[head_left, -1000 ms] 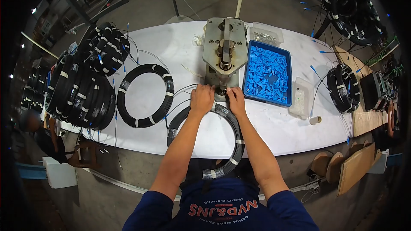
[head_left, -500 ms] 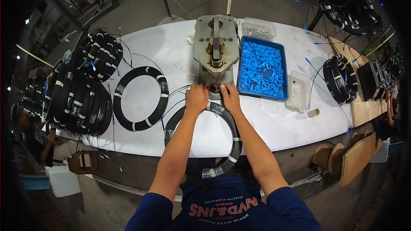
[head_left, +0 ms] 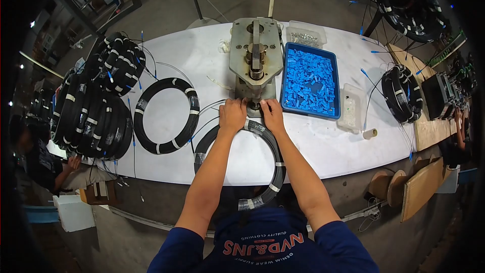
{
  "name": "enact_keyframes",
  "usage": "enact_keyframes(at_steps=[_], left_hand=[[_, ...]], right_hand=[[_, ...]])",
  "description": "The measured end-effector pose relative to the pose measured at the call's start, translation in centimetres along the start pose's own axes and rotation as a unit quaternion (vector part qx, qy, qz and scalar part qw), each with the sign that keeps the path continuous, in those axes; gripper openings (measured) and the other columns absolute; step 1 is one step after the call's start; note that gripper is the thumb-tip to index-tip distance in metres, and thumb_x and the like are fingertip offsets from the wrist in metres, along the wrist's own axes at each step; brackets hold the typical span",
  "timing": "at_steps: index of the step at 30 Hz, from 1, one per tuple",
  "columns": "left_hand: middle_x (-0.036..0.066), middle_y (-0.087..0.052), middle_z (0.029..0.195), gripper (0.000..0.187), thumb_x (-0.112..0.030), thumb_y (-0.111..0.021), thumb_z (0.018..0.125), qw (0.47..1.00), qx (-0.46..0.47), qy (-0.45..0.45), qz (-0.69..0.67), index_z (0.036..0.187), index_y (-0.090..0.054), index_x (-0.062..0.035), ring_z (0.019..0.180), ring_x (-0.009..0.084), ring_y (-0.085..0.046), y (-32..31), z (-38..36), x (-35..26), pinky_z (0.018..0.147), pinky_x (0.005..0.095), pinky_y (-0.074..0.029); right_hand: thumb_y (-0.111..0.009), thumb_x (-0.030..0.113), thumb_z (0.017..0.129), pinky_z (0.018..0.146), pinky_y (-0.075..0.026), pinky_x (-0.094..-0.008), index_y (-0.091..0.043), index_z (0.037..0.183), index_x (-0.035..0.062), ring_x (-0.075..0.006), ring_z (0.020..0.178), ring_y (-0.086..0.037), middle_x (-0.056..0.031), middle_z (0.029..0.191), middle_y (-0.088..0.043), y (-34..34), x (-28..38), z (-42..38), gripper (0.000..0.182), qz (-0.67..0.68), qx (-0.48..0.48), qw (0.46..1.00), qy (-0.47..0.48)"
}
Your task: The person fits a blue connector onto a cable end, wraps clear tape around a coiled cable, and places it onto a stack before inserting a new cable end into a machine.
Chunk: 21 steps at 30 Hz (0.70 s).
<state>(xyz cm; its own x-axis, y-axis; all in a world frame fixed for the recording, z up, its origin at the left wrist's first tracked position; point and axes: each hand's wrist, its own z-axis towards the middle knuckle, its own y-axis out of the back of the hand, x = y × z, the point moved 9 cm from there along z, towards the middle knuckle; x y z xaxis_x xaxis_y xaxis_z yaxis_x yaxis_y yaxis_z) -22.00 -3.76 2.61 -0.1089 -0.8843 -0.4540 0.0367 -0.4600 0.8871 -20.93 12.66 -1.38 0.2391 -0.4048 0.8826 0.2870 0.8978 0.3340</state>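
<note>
My left hand [head_left: 233, 115] and my right hand [head_left: 272, 116] meet at the foot of a metal bench press [head_left: 255, 53]. Their fingers are bent and pinched together under the ram, and what lies between them is too small and covered to make out. A thin black cable [head_left: 211, 106] runs from the left up to my left hand. Below my wrists a taped coil of black cable [head_left: 278, 159] lies partly over the table's front edge, crossed by my left forearm. To the left, another black coil [head_left: 141, 125] lies flat on the white table [head_left: 323, 156].
A blue tray [head_left: 337, 83] of small blue connector parts stands right of the press, beside clear plastic boxes [head_left: 352, 107] and a cardboard tube [head_left: 370, 133]. Stacked coils [head_left: 96, 116] fill the left side; more coils [head_left: 401, 93] lie right. A person [head_left: 48, 164] sits at left.
My hands and the press look unchanged. At the left edge, the other person has shifted, with a hand and lap now showing beside the table.
</note>
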Motion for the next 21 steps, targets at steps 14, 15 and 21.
enact_keyframes(at_steps=[14,15,21], left_hand=[[0.021,-0.067,0.09,0.044,-0.035,-0.043,0.102,1.0,-0.001,-0.005,-0.002,0.095,-0.069,-0.0003,0.094,0.0376,-0.06,-0.37,0.08,0.24,0.085,0.0509,-0.043],[0.021,-0.067,0.09,0.044,-0.035,-0.043,0.102,1.0,-0.003,-0.007,0.0,0.095,-0.069,-0.0002,0.094,0.0375,-0.06,-0.4,0.07,0.22,0.085,0.0512,-0.043],[0.02,-0.067,0.089,0.041,-0.033,-0.044,0.101,1.0,-0.009,-0.006,0.002,0.095,-0.069,-0.0008,0.093,0.0378,-0.061,-0.62,0.16,0.51,0.084,0.0515,-0.044]], right_hand=[[-0.061,0.025,0.095,0.079,-0.045,-0.038,-0.069,0.091,0.0005,-0.0309,0.085,-0.058,-0.0144,0.086,-0.062,0.1,0.24,0.07,0.026,-0.003,-0.004,1.0,0.004],[-0.061,0.025,0.095,0.079,-0.045,-0.038,-0.069,0.091,0.0005,-0.0309,0.085,-0.058,-0.0144,0.086,-0.062,0.06,0.18,0.03,0.026,-0.003,-0.004,1.0,0.004],[-0.061,0.025,0.095,0.081,-0.045,-0.0388,-0.069,0.092,0.0009,-0.0318,0.086,-0.057,-0.0146,0.088,-0.061,-0.08,-0.27,0.09,0.026,-0.007,0.006,1.0,-0.012]])
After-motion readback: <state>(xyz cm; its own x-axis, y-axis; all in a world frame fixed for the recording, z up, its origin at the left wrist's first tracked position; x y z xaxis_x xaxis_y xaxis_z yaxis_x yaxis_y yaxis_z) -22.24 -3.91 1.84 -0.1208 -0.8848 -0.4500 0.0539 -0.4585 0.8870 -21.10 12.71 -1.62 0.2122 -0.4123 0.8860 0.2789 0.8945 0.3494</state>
